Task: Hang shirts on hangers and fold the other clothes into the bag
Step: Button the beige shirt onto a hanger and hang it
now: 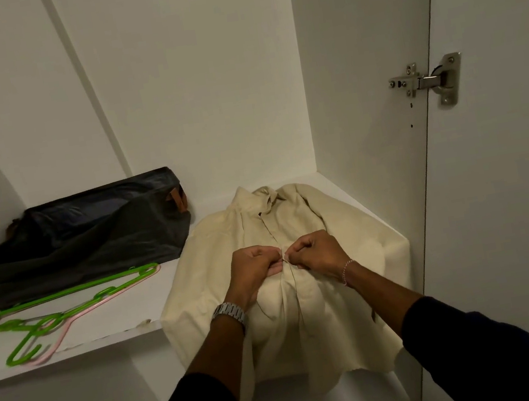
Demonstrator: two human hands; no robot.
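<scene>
Head camera looks down into a white wardrobe, where a cream shirt (pixel 256 246) lies front-up on a shelf (pixel 109 325), collar toward the back wall and hem hanging over the front edge. Both hands meet at the button strip near mid-chest: the left hand (pixel 256 268) has its fingers curled and pinches the cloth edge, and the right hand (pixel 317 253) is curled the same way, pinching the opposite edge, the two almost touching. By the look of it a button is being worked, though the button itself is hidden under the fingers.

Risks from here, as I judge them: so much of the shirt drapes past the shelf edge that a firm tug could drag it off onto the ledge below. Pulling the two edges unevenly could also leave the front crooked for hanging.

Two hangers (pixel 65 309), one green and one pink, lie stacked to the left on the same shelf, apart from the shirt. Behind them sits a dark bag (pixel 82 243), its mouth open. The shelf's front edge looks chipped near the shirt. An open door with a metal hinge (pixel 428 81) stands on the right.
</scene>
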